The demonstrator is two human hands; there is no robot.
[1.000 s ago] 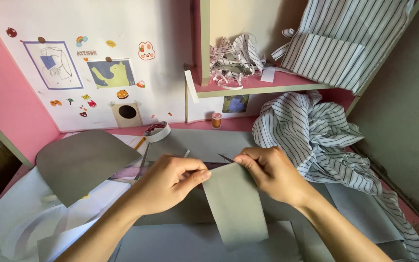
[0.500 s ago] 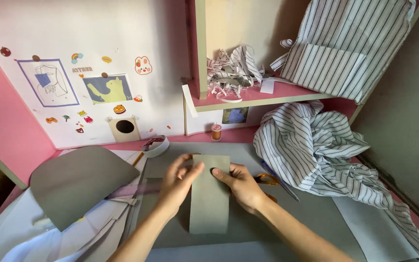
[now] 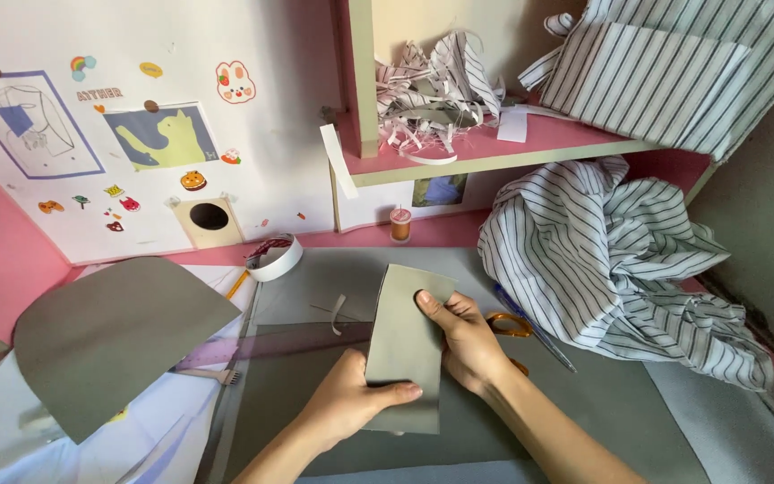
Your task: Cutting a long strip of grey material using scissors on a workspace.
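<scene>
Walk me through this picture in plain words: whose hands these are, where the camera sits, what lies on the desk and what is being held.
There is no machine here. A person wears a camera on the head, so the one view looks down at their own two bare hands over a desk. The left hand grips the lower edge of a grey strip of card, thumb on top; the right hand presses its right side. Under them lies a large grey sheet. To the left rests a curved grey piece, behind it a roll of tape. Orange-handled scissors peek out beside the right hand, next to a heap of striped cloth. A pink shelf above holds paper scraps.
</scene>
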